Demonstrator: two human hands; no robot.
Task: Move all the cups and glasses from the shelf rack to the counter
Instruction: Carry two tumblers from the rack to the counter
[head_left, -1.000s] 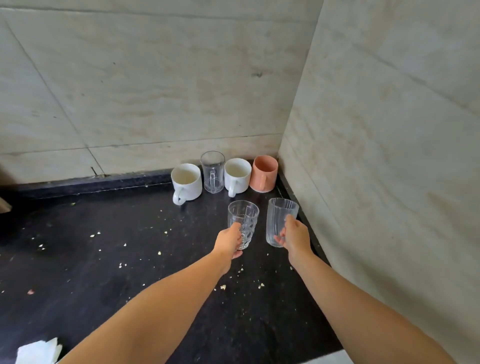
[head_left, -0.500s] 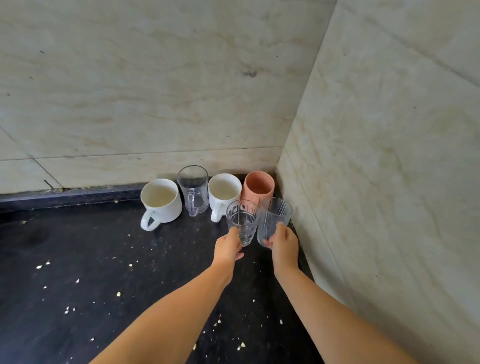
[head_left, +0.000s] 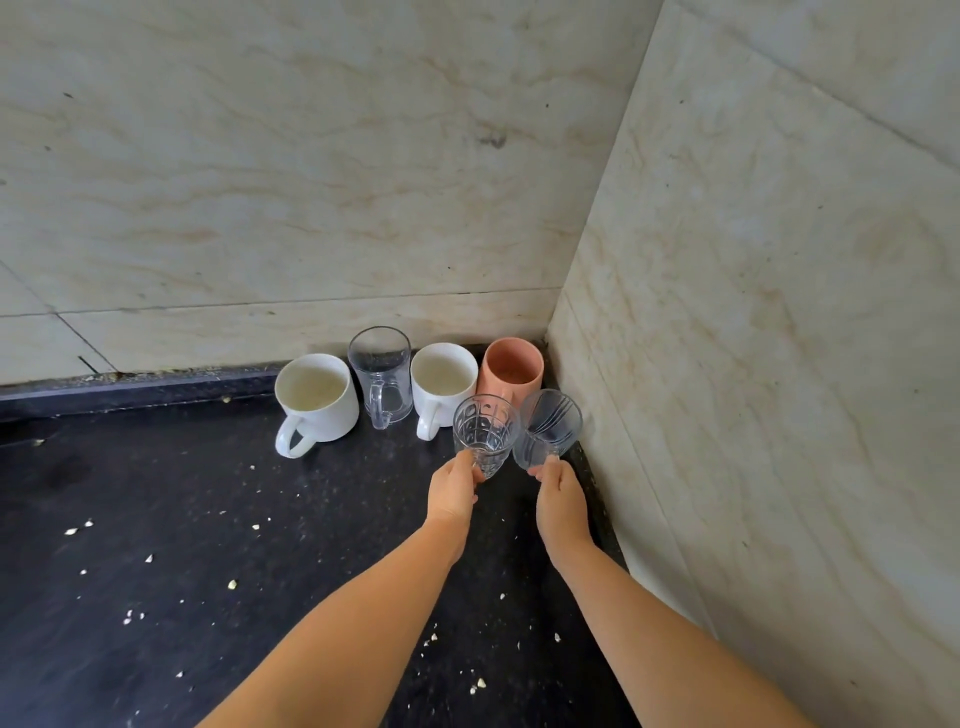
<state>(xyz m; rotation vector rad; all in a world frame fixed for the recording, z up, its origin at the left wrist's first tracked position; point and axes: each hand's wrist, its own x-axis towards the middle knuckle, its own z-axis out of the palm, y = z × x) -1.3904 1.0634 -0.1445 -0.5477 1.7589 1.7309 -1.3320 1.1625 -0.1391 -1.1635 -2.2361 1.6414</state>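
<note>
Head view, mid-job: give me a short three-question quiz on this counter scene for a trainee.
1. True or false: both hands hold a clear glass.
2. How many cups and mugs stand in the row against the back wall?
3. Which vessel stands nearest the wall corner? A) left white mug B) glass mug C) pink cup

Key
1. True: the left hand grips the patterned glass and the right hand grips the ribbed glass.
2. Four: the left white mug, glass mug, right white mug and pink cup on the counter.
3. C.
</note>
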